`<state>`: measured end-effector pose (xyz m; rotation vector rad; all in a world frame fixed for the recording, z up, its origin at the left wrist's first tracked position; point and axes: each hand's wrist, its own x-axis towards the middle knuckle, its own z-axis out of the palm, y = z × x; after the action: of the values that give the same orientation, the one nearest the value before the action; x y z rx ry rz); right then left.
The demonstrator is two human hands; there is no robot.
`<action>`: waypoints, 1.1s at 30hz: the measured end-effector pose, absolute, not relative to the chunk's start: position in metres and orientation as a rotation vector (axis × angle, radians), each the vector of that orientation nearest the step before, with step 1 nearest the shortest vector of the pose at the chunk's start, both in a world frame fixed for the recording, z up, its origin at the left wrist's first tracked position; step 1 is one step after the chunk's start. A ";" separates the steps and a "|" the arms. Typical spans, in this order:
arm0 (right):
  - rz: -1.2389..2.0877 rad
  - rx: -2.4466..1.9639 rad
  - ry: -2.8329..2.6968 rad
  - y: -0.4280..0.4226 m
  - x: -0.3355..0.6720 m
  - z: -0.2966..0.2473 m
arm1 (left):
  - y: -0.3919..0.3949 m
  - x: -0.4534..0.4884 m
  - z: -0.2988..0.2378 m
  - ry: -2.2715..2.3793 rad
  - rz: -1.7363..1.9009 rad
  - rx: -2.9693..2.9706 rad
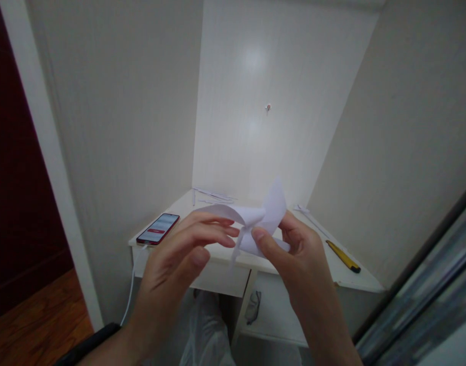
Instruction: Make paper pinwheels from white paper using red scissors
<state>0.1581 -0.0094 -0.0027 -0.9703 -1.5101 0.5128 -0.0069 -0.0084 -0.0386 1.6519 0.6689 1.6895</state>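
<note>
While the right hand pinches the paper pinwheel between thumb and fingers, the left hand, half open, is left of the pinwheel, contact undeterminable; the table lies beneath the pinwheel.

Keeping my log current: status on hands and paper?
Right hand pinching paper. Left hand open beside it. Phone, yellow cutter off to the sides.
</note>
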 end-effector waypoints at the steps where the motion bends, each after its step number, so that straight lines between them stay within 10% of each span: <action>1: 0.516 -0.964 -1.509 -0.010 0.158 -0.002 | -0.008 -0.005 -0.036 0.634 1.629 1.596; 33: 0.540 -0.844 -1.555 -0.015 0.154 -0.003 | -0.015 0.020 -0.013 0.567 1.405 1.406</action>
<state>0.1545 -0.0153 -0.0034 -0.8439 -1.5555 0.5396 0.0204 -0.0147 -0.0130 1.4062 0.5672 1.4052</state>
